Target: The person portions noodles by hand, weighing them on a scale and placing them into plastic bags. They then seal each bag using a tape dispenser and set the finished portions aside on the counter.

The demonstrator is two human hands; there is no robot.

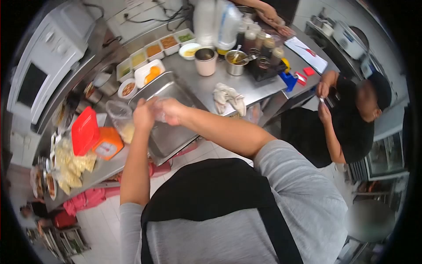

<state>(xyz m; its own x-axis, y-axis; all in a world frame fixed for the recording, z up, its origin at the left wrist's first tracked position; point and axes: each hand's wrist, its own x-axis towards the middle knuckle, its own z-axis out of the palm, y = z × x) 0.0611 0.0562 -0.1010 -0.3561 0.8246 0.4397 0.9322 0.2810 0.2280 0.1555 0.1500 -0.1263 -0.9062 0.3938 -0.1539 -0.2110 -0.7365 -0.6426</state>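
Observation:
Over the steel tray [169, 143], my left hand [144, 115] and my right hand [172, 111] are close together, fingers closed. A clear plastic bag [118, 111] with pale yellowish contents at its bottom hangs just left of my left hand, its gathered end running between my hands. Some thin clear plastic shows by my right fingers. Left of the bag stands an orange scale [108, 143] with a dial and a red pan [85, 131]. Filled bags of pale yellow food [70, 165] lie in a pile beyond the scale. My fingertips are partly hidden and blurred.
Food containers [154, 50] line the back. A pink cup [205, 62], a steel pot [236, 64], bottles [263, 46] and a crumpled cloth [229, 97] sit to the right. A co-worker in black [325, 119] stands at right; another person's arm [268, 13] reaches in at top.

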